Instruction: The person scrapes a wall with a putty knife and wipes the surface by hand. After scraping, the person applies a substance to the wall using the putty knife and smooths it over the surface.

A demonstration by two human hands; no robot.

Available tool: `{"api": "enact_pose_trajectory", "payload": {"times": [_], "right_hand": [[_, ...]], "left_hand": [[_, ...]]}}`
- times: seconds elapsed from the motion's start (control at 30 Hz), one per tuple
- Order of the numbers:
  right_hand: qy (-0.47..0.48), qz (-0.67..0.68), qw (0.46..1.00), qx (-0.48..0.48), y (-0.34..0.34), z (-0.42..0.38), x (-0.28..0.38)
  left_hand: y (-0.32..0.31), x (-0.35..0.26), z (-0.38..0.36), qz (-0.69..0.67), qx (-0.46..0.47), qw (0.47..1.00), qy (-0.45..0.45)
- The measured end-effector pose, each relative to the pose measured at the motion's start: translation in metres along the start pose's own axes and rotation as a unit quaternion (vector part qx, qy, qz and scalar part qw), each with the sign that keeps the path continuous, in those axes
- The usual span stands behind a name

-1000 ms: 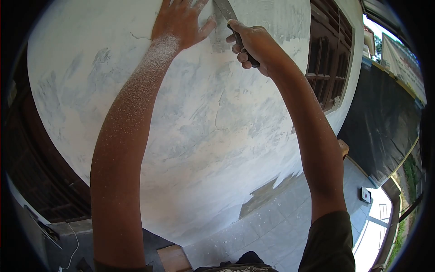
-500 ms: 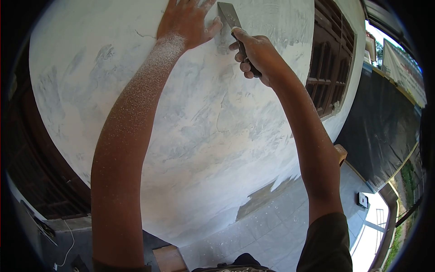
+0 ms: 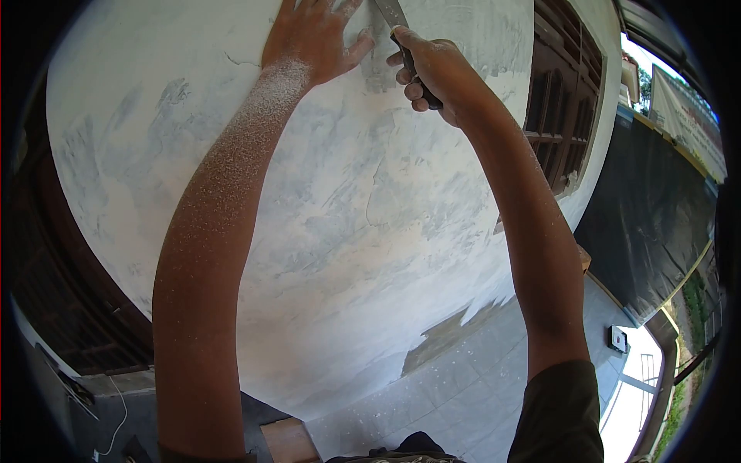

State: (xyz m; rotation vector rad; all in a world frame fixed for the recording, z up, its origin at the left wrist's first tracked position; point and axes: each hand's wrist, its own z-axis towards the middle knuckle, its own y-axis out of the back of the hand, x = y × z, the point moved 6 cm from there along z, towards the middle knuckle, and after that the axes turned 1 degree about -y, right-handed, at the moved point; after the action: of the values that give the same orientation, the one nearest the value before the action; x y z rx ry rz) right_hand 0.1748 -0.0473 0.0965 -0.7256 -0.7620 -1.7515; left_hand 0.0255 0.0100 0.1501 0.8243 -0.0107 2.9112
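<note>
My right hand (image 3: 432, 76) is wrapped round the black handle of a putty knife (image 3: 393, 14), whose metal blade points up and runs out of the top of the frame. The blade lies close to the patchy white and grey wall (image 3: 332, 201); whether its edge touches cannot be made out. To its left, my left hand (image 3: 312, 38) rests spread on the wall, thumb stretched toward the knife, with some fingertips cut off by the frame. White dust coats my left wrist and forearm. A thin crack runs beside that hand.
A brown wooden window (image 3: 563, 96) is set in the wall at right, and dark brown woodwork (image 3: 77, 293) stands at left. Below, the grey tiled floor (image 3: 455, 393) carries white specks. A brown board (image 3: 289, 440) and a white cable (image 3: 123, 409) lie at lower left. A dark sheet (image 3: 648, 208) hangs at right.
My right hand and the putty knife have moved up a little, so the blade's end has left the frame. My left hand stays spread at about the same place.
</note>
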Motion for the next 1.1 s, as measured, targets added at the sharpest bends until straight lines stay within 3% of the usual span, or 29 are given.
{"api": "enact_pose_trajectory", "payload": {"times": [0.13,0.37,0.53,0.63,0.73,0.87,1.0,1.1], "right_hand": [[-0.038,-0.011,0.999,0.017,0.001,-0.023,-0.016],[0.005,0.002,1.000,-0.002,-0.004,-0.002,0.000],[-0.037,-0.012,0.999,0.014,-0.001,-0.018,-0.019],[0.011,-0.005,1.000,-0.002,-0.002,0.005,-0.001],[-0.003,0.003,1.000,-0.004,-0.002,0.000,-0.001],[-0.037,-0.004,0.999,0.011,-0.004,-0.019,-0.019],[0.014,0.012,1.000,0.001,-0.003,0.002,0.000],[-0.003,-0.004,1.000,0.001,-0.005,-0.001,-0.004]], "left_hand": [[-0.002,-0.001,-0.001,-0.002,-0.013,1.000,0.003],[-0.001,0.001,0.000,0.003,0.003,1.000,-0.002],[-0.003,0.001,-0.001,0.002,-0.027,1.000,-0.005],[0.000,-0.002,0.000,0.017,-0.008,1.000,-0.009],[0.001,-0.002,-0.001,0.017,0.014,1.000,0.000],[-0.001,0.000,-0.003,0.000,-0.022,1.000,-0.009],[0.000,0.001,-0.001,-0.003,-0.025,1.000,-0.006],[0.000,0.001,-0.001,-0.002,-0.012,1.000,-0.002]]}}
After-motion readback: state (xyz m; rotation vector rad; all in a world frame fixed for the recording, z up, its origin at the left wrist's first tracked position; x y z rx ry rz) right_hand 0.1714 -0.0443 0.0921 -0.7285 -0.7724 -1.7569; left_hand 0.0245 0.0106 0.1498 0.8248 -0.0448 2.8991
